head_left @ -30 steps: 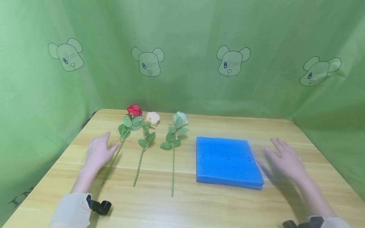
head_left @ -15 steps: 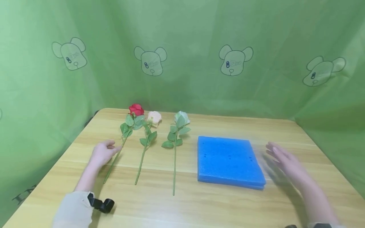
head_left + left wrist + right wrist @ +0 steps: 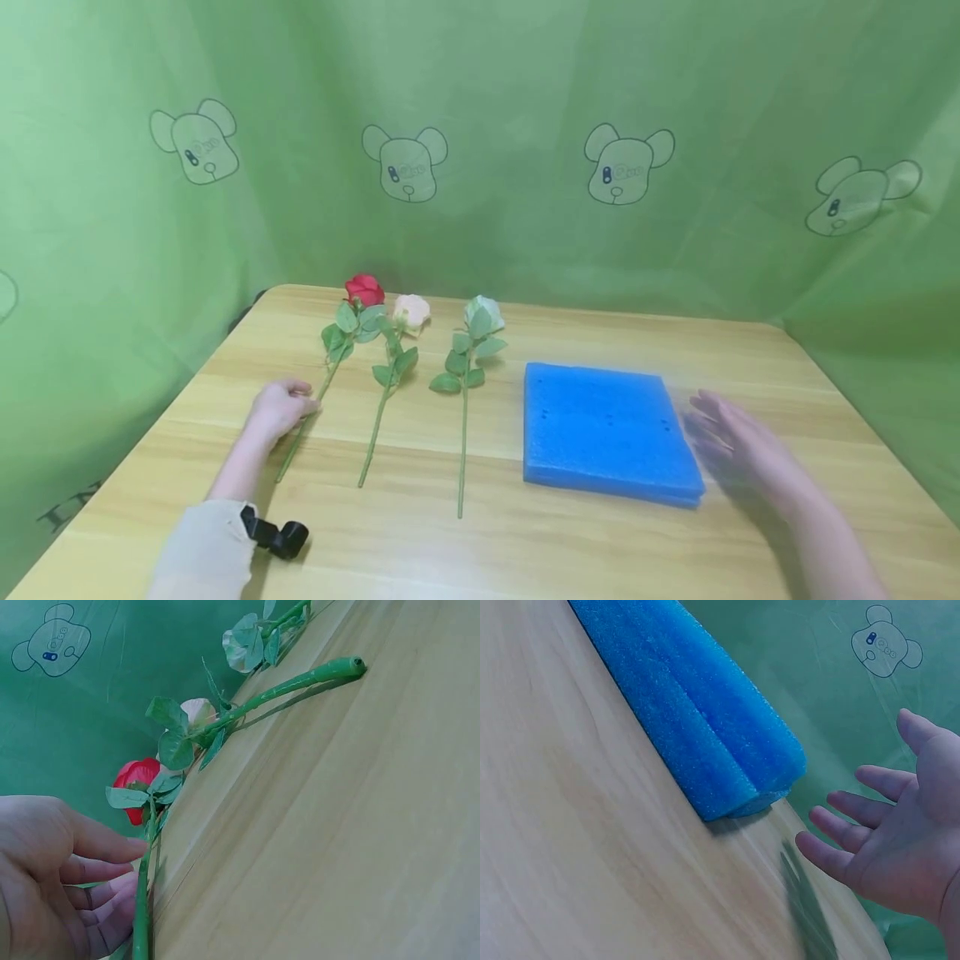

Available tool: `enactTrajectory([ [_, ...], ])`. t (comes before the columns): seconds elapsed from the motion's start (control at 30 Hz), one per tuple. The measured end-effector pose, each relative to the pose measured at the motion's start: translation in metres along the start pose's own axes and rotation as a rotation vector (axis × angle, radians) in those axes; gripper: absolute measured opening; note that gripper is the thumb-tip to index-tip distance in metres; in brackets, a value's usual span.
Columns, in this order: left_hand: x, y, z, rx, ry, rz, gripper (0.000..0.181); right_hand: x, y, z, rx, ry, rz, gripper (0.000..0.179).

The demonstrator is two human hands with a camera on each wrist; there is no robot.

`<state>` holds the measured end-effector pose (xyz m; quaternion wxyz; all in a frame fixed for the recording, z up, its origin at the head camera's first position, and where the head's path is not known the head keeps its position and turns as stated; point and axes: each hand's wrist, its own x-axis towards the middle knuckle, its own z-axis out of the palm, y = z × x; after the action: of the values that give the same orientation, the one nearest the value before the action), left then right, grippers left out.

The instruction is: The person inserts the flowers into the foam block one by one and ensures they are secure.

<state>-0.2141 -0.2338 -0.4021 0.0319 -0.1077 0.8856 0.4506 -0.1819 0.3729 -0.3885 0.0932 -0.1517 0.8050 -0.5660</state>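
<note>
A red rose (image 3: pixel 364 290) with a long green stem lies on the left of the table. My left hand (image 3: pixel 281 410) is at its stem, thumb and curled fingers pinching it in the left wrist view; the fingertips are partly hidden behind the stem (image 3: pixel 142 900). To its right lie a pale pink rose (image 3: pixel 412 312) and a pale bluish-white rose (image 3: pixel 485 312), both with leafy green stems. A blue foam block (image 3: pixel 607 433) with small holes in its top lies right of the roses. Beside its right edge, my right hand (image 3: pixel 738 442) hovers with spread fingers, apart from the foam.
The wooden table (image 3: pixel 420 550) has a rounded far corner at each side. A green curtain (image 3: pixel 517 242) printed with bear heads hangs behind and at both sides. A black wrist mount (image 3: pixel 281 537) is strapped over my left sleeve.
My left hand has come in to the red rose's stem, its thumb and fingers closing. My right hand has lowered slightly and turned beside the foam. The view has shifted a little left.
</note>
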Motion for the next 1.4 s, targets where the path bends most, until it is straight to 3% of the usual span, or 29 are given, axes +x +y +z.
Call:
enactTrajectory([
  [0.2,0.003,0.002,0.001,0.106,-0.012,-0.002,0.043,-0.002,0.003,0.007,0.174,-0.039,0.059,0.059],
  [0.4,0.005,0.004,0.0,0.138,-0.018,-0.006,0.039,-0.003,0.005,0.01,0.189,-0.047,0.082,0.059],
  [0.6,0.003,0.004,-0.001,0.076,-0.027,-0.024,0.03,-0.001,0.007,0.011,0.201,-0.067,0.083,0.059],
  [0.77,0.001,0.004,-0.003,0.012,-0.075,-0.041,0.03,-0.001,0.008,0.011,0.202,-0.094,0.053,0.057],
  [1.0,-0.001,0.005,-0.005,-0.056,-0.138,-0.041,0.031,-0.003,0.005,0.01,0.133,-0.134,0.04,0.055],
  [1.23,-0.004,0.005,-0.007,-0.092,-0.16,-0.025,0.031,-0.006,0.0,0.011,0.016,-0.131,0.001,0.052],
  [1.4,-0.006,0.01,-0.006,-0.108,-0.175,-0.014,0.032,-0.012,0.0,0.011,-0.072,-0.101,0.061,0.055],
])
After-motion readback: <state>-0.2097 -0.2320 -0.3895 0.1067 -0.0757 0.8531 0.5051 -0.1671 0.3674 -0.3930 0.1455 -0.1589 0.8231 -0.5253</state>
